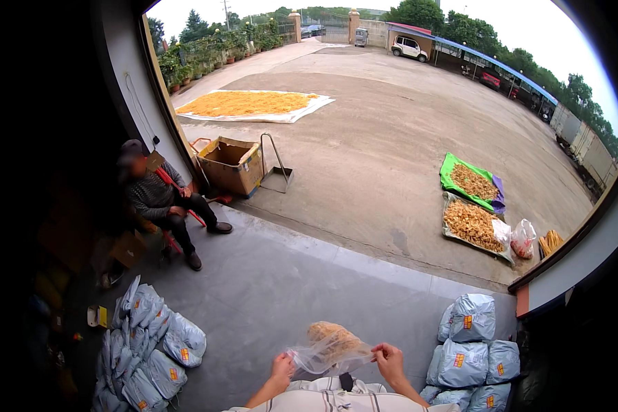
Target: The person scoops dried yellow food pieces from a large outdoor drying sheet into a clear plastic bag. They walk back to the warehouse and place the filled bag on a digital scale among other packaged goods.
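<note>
A clear plastic bag (316, 358) is stretched between my hands, low in the middle of the view. Light brown, dried-looking pieces (334, 338) fill its far part; their exact kind I cannot make out. My left hand (282, 367) pinches the bag's near left edge. At the near right edge, the fingers of my right hand (388, 361) are closed on the plastic. The bag hangs above the grey floor, in front of my striped shirt.
Grey parcels lie piled at left (147, 357) and stacked at right (465, 364). A person (161, 189) sits by the doorway, near a cardboard box (230, 168) and a dustpan (277, 180). Outside, sheets hold orange material (247, 103) and brown pieces (470, 223).
</note>
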Demonstrator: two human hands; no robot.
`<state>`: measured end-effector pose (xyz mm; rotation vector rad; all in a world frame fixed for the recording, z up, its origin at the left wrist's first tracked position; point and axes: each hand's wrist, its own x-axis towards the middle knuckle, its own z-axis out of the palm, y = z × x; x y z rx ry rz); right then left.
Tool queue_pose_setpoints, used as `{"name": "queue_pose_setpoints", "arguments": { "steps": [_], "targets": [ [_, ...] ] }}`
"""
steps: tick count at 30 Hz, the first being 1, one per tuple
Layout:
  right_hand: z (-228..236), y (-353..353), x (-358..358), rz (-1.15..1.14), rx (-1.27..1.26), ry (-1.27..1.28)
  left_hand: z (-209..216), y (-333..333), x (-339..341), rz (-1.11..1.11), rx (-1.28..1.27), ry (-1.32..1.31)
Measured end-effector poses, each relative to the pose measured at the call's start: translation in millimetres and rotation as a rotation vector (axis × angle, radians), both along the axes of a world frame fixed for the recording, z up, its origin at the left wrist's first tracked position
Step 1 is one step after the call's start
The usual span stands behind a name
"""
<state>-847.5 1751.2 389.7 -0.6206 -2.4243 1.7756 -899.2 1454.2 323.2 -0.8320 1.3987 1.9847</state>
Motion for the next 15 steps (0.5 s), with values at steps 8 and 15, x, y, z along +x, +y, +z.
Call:
{"name": "queue_pose_setpoints", "arguments": {
  "steps": [8,15],
  "targets": [
    [-21.4,66.6,-115.7,-0.263,-0.023,0.071,-1.7,96.3,-136.2,-0.137,0.010,0.013],
    [-15.0,118.0,-208.1,-0.378,0.050,0.060,41.6,169.4,-282.4,-0.306,0.098,0.161]
  ]
}}
